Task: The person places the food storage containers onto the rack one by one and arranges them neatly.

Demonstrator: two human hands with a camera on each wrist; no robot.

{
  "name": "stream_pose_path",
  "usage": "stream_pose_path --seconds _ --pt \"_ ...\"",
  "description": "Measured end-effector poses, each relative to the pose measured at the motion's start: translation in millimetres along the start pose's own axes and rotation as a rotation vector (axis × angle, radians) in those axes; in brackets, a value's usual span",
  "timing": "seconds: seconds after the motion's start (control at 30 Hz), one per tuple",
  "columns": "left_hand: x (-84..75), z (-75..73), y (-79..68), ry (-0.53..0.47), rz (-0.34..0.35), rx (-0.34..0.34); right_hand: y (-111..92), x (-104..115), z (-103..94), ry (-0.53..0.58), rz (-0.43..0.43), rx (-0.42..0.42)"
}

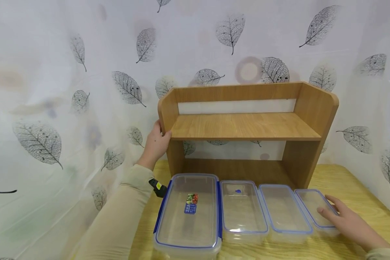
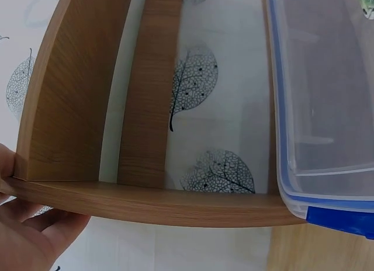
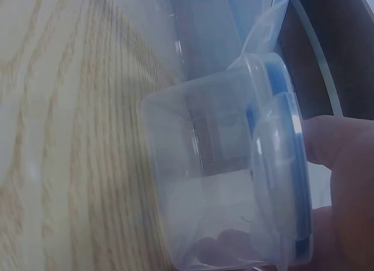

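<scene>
At the left end of a two-tier wooden desk shelf (image 1: 243,126), my left hand (image 1: 155,145) grips the side panel, thumb at the front edge. The left wrist view shows its fingers curled round the panel's edge (image 2: 175,205). Far right in the row, a small clear food container (image 1: 314,206) with a blue-rimmed lid stands on the table. My right hand (image 1: 348,221) holds it, thumb over the lid and fingers along its right side. In the right wrist view, fingertips show through the clear wall of this container (image 3: 204,148).
Left of the small box stand two clear food containers, a middle one (image 1: 284,209) and another (image 1: 242,207), then a large one (image 1: 201,231) with dark blue clips. All sit before the shelf on a wood-grain table (image 1: 334,177). A leaf-patterned wall covering (image 1: 188,43) rises behind.
</scene>
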State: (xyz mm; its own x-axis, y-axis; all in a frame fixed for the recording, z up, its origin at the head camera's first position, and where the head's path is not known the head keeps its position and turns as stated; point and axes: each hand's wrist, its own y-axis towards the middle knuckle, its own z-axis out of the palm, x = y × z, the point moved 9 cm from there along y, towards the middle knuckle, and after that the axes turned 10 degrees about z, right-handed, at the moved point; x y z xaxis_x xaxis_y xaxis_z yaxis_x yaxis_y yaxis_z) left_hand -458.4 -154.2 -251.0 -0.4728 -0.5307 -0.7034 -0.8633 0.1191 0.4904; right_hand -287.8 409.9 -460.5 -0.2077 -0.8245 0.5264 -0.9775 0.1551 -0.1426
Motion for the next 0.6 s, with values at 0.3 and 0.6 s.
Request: stream_pose_path --seconds 0.3,0.6 --pt "1.0 -2.1 -3.3 0.026 -0.009 -0.017 1 -3 4.8 0.000 0.044 0.080" --pt "2.3 -3.6 -4.0 0.031 0.001 -0.043 1 -14 11.3 0.005 0.158 0.153"
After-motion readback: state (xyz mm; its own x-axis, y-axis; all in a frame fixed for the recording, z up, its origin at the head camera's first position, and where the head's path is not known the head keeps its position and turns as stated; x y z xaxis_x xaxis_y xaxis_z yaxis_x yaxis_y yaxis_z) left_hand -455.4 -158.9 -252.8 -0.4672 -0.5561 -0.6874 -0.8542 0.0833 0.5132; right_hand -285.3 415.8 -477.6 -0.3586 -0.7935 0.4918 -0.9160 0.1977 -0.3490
